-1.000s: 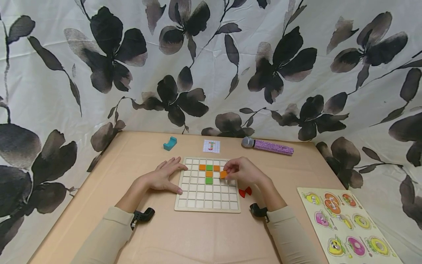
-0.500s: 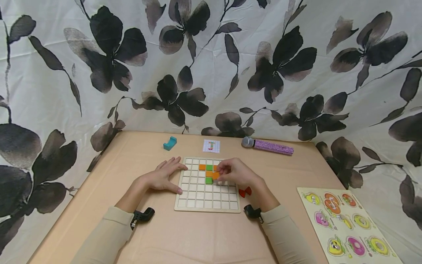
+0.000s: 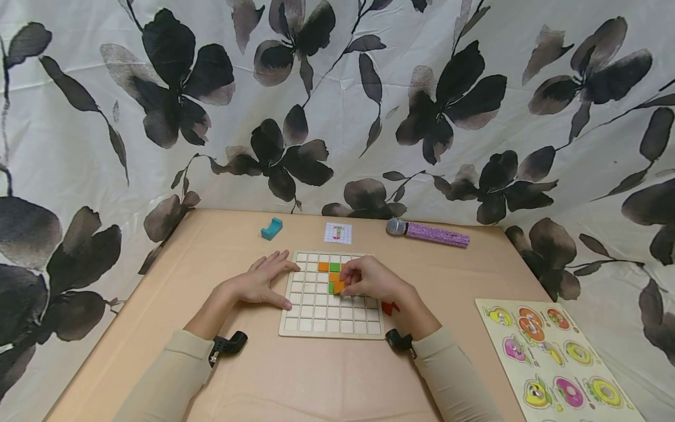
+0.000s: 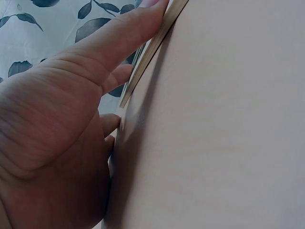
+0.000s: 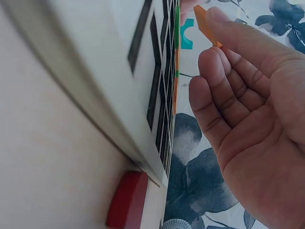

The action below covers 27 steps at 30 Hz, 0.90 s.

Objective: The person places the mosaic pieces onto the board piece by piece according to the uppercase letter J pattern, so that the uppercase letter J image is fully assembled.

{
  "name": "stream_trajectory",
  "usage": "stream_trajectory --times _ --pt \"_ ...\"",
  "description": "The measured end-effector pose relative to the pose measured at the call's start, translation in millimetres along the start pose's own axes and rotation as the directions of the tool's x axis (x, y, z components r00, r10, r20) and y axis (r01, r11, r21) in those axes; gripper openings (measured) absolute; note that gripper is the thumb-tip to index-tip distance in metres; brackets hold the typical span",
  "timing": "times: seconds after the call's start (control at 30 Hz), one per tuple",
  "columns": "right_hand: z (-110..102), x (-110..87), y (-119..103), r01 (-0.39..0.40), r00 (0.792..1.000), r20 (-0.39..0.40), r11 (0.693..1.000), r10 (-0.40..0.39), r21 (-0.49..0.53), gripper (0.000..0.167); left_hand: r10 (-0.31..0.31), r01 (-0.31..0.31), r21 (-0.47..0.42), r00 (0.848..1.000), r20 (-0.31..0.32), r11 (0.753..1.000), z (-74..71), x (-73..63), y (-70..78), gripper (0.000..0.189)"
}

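Observation:
My right hand (image 3: 374, 278) pinches an orange square tile (image 3: 339, 286) between thumb and fingertips, over the white grid board (image 3: 331, 336). In the right wrist view the orange tile (image 5: 205, 25) is raised above the board's surface, tilted. Beneath it, a green tile (image 3: 331, 288) is partly covered. Farther up the grid lie an orange tile (image 3: 324, 267), a green tile (image 3: 334, 267) and another orange tile (image 3: 334, 276). My left hand (image 3: 263, 282) rests at the board's left edge, fingers spread, with the thumb touching the wooden edge (image 4: 152, 50) in the left wrist view.
Red pieces (image 3: 389, 308) lie just right of the board, partly behind the right wrist. Beyond the board are a teal curved block (image 3: 272, 229), a small pattern card (image 3: 338, 233) and a purple glittery microphone (image 3: 437, 234). A fruit-picture board (image 3: 543, 319) lies at right.
My right hand has carried the orange tile leftward and slightly nearer, from the grid's right part to over the lower green tile. The left hand stays put.

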State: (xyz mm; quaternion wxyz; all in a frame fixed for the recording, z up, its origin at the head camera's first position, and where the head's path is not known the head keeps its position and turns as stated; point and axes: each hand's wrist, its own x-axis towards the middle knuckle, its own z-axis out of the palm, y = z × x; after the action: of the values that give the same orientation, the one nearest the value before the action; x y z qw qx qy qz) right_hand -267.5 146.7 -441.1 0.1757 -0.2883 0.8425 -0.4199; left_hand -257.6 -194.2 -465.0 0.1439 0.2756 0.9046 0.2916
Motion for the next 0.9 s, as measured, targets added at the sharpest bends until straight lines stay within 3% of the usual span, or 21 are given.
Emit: stream_trajectory --times 0.47,0.9 --pt "3.4 0.8 -2.7 0.053 0.997 0.054 0.996 -0.049 -0.077 0.023 -0.004 0.004 0.003 1.000 -0.002 1.000 -0.4 0.3 0.6 0.088" --pt "6.6 -0.3 -9.1 -0.001 0.995 0.102 0.988 0.017 -0.157 0.022 -0.006 0.006 -0.002 1.000 0.002 1.000 -0.3 0.9 0.9 0.088"
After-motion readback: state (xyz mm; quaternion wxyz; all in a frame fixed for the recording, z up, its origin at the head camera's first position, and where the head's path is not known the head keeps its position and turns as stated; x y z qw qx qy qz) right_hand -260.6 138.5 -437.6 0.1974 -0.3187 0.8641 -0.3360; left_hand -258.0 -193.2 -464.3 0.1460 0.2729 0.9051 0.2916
